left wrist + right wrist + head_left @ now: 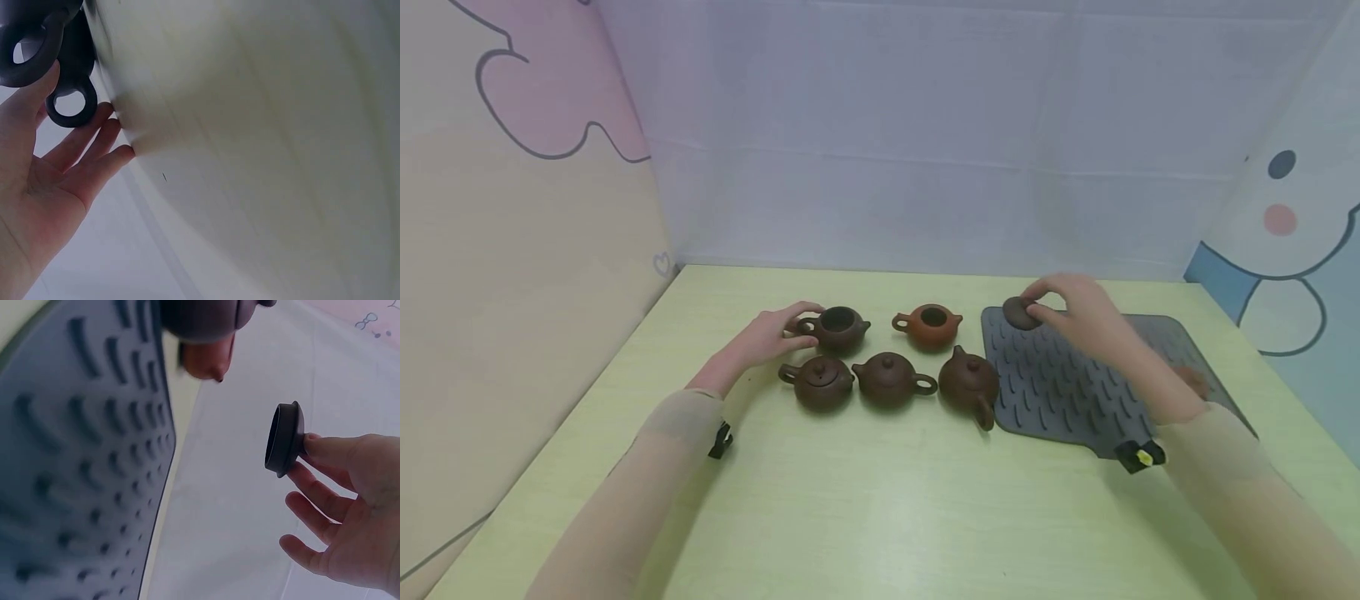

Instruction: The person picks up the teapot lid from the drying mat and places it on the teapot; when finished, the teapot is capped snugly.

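Pale-yellow table (865,517) | white cloth (865,108) behind | right fingers (319,492) — pinching lid (289,440) | left fingers (103,170) — apart, beside rear-left teapot (841,337)

Two teapots (842,337) stand behind three others (887,385) on the bench (865,500); a mat (1045,392) lies right, bearing what may be a lid (1192,382).

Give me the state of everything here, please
Mat: flat
Back dark teapot: lidless
Orange-brown teapot: lidless
Front-left teapot: lidded
Front-middle teapot: lidded
Front-right teapot: lidded
Dark lid: raised, pinched in right grip
Reddish piece: on mat, partly hidden
Left grip: at back dark teapot's handle
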The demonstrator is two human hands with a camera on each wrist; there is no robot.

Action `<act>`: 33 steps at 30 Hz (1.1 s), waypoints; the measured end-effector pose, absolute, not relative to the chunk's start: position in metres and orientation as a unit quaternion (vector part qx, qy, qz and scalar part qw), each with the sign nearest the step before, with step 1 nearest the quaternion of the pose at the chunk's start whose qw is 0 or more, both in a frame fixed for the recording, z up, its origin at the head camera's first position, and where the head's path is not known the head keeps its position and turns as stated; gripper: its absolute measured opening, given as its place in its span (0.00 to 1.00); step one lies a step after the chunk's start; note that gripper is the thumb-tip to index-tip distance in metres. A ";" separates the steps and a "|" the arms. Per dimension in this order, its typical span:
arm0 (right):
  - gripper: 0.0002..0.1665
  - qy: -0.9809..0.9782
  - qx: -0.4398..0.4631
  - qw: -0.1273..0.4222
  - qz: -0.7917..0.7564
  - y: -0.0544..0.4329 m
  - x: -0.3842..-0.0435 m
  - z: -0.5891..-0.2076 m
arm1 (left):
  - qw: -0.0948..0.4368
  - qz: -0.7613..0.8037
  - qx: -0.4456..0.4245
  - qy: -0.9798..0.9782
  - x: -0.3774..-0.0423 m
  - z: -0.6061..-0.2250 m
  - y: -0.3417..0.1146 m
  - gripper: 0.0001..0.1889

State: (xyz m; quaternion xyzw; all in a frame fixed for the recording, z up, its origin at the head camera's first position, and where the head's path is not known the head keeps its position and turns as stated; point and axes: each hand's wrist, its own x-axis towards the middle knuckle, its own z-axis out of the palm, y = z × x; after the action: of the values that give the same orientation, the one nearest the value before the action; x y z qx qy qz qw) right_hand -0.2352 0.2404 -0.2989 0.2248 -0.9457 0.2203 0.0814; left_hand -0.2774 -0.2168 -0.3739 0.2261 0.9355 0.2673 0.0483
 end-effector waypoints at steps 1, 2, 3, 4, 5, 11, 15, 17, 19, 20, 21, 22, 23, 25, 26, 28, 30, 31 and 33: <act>0.12 -0.943 0.228 0.082 0.227 0.235 -0.237 -0.299 | 0.048 0.268 0.226 0.935 -0.277 -0.374 -0.217 0.29; 0.12 -0.941 0.230 0.084 0.233 0.230 -0.239 -0.299 | 0.048 0.268 0.226 0.935 -0.277 -0.374 -0.217 0.29; 0.12 -0.939 0.232 0.083 0.239 0.225 -0.240 -0.298 | 0.047 0.268 0.228 0.935 -0.277 -0.374 -0.217 0.29; 0.12 -0.938 0.234 0.083 0.244 0.219 -0.242 -0.298 | 0.046 0.267 0.229 0.935 -0.277 -0.374 -0.217 0.29; 0.12 -0.935 0.235 0.084 0.250 0.214 -0.243 -0.298 | 0.045 0.267 0.229 0.935 -0.277 -0.374 -0.217 0.29; 0.12 -0.918 0.250 0.093 0.292 0.181 -0.251 -0.299 | 0.042 0.263 0.230 0.936 -0.279 -0.376 -0.217 0.29; 0.12 -0.903 0.256 0.113 0.326 0.159 -0.253 -0.303 | 0.046 0.264 0.226 0.936 -0.280 -0.377 -0.218 0.29; 0.12 -0.895 0.255 0.126 0.344 0.148 -0.253 -0.306 | 0.048 0.266 0.224 0.936 -0.280 -0.377 -0.218 0.29; 0.12 -0.886 0.250 0.139 0.364 0.137 -0.253 -0.310 | 0.047 0.266 0.225 0.936 -0.281 -0.377 -0.218 0.29; 0.12 -0.883 0.247 0.145 0.372 0.131 -0.254 -0.313 | 0.046 0.265 0.226 0.936 -0.281 -0.377 -0.218 0.29; 0.12 -0.879 0.245 0.149 0.382 0.126 -0.255 -0.314 | 0.046 0.266 0.225 0.936 -0.281 -0.377 -0.218 0.29; 0.12 -0.875 0.241 0.150 0.392 0.120 -0.256 -0.317 | 0.045 0.265 0.226 0.936 -0.281 -0.377 -0.218 0.29; 0.12 -0.871 0.237 0.151 0.402 0.115 -0.257 -0.319 | 0.044 0.264 0.228 0.936 -0.281 -0.377 -0.218 0.29; 0.13 -0.865 0.231 0.147 0.421 0.104 -0.259 -0.323 | 0.043 0.261 0.231 0.936 -0.281 -0.378 -0.218 0.29; 0.13 -0.861 0.228 0.145 0.430 0.099 -0.260 -0.325 | 0.043 0.261 0.231 0.936 -0.282 -0.378 -0.218 0.29; 0.13 -0.855 0.222 0.138 0.447 0.088 -0.262 -0.328 | 0.042 0.260 0.231 0.937 -0.282 -0.378 -0.218 0.29; 0.13 -0.850 0.216 0.130 0.462 0.079 -0.264 -0.332 | 0.041 0.260 0.232 0.936 -0.283 -0.379 -0.218 0.29; 0.13 -0.848 0.214 0.128 0.468 0.074 -0.265 -0.334 | 0.042 0.261 0.232 0.936 -0.283 -0.379 -0.217 0.29; 0.13 -0.845 0.206 0.123 0.479 0.066 -0.268 -0.337 | 0.041 0.264 0.231 0.936 -0.284 -0.379 -0.217 0.29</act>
State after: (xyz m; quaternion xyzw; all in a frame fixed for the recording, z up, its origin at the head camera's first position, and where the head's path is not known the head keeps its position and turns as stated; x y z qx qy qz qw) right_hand -0.2679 0.0659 -0.3372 0.2060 -0.8446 0.4786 0.1231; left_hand -0.2837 -0.2174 -0.3791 0.2312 0.9356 0.2636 0.0415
